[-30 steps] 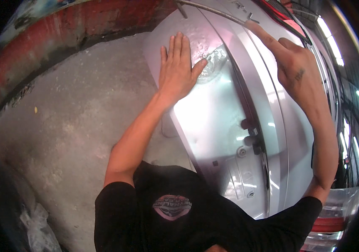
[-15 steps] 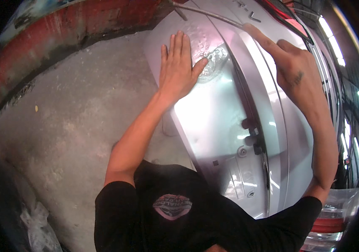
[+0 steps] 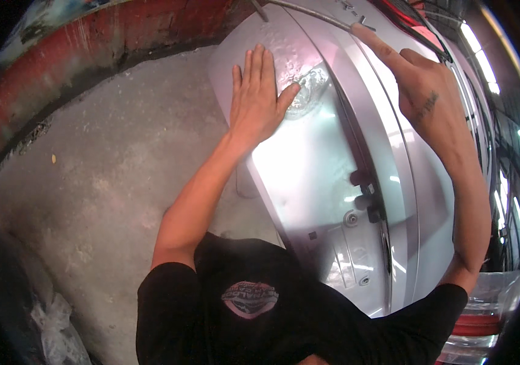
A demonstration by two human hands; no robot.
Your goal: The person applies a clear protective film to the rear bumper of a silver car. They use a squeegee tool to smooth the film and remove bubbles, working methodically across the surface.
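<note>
Two bare hands at the silver tail of a car. Left hand point(image 3: 254, 103) flat on the panel point(image 3: 296, 158), palm down, fingers stretched and slightly apart, thumb swung wide. Right beside that thumb, a rippled, dented patch point(image 3: 313, 90) full of bent reflections, with the thumb tip at its left edge. Farther up, more uneven metal, to the right of the fingertips.

Right hand point(image 3: 421, 85) well apart from the left, up and to the right, index finger pointed toward the near end of a metal rod point(image 3: 312, 14) and seemingly touching it. Other fingers bent under and mostly hidden; impossible to tell whether closed around anything. From that fingertip, rod slanting up and left over the bodywork to the upper edge of view, with a short prong point(image 3: 260, 10) near its far end, above the left hand's fingertips.

Lower on the panel, black fittings point(image 3: 365, 198) along a dark recess. At upper right, a red tail light point(image 3: 417, 31). To the left, concrete floor point(image 3: 101, 182) and a low red wall point(image 3: 89, 42).
</note>
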